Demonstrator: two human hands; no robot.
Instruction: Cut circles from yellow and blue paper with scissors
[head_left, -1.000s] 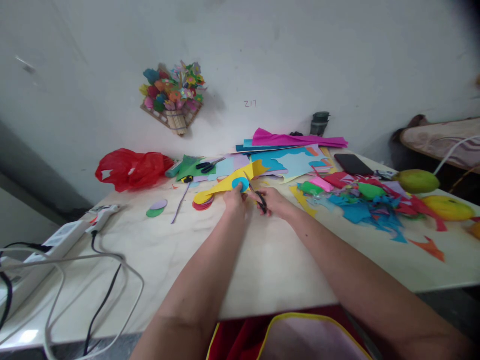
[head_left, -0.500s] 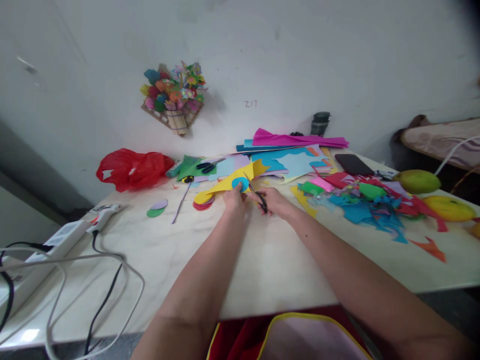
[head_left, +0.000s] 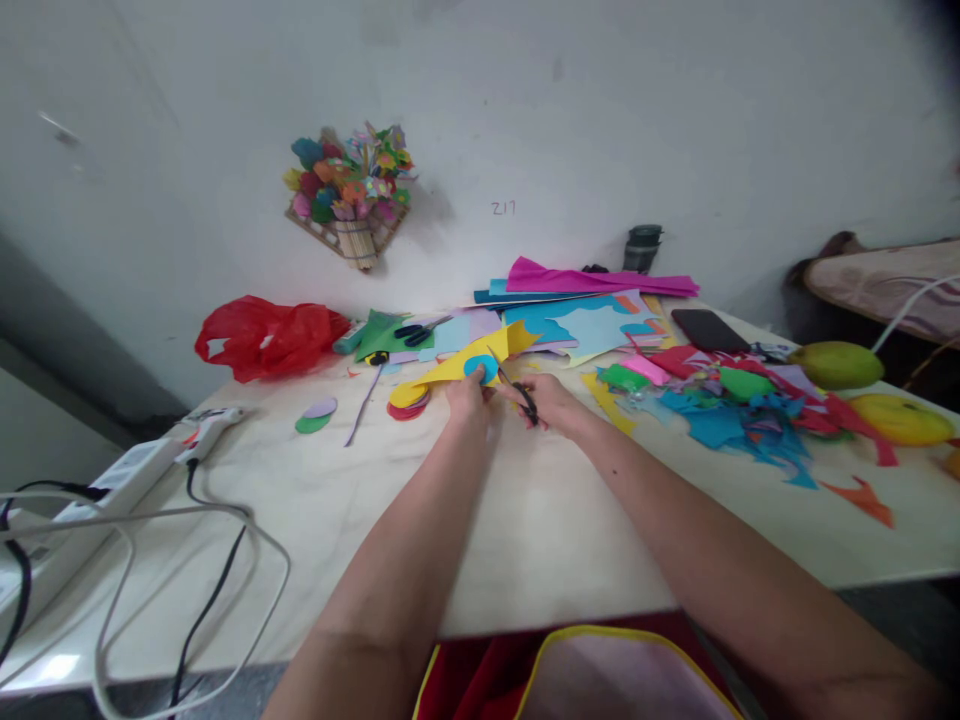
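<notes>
Pale surface (head_left: 525, 520) against a plain wall, paper offcuts (head_left: 742, 415) heaped at right. Left hand (head_left: 469, 400) pinches a yellow sheet (head_left: 450, 372) bearing a blue disc (head_left: 481, 368), raised at far centre, apparently to give the blades clearance. Right hand (head_left: 553, 405) is closed around black scissors (head_left: 523, 398), tips at the sheet's edge.

One view alone was taken, from a camera worn on the head and aimed forward and down over the table (head_left: 525, 540) toward the wall (head_left: 675, 120). The left hand (head_left: 469, 402) and right hand (head_left: 556, 405) were framed centrally, at arm's length, with the table's near edge below.
</notes>
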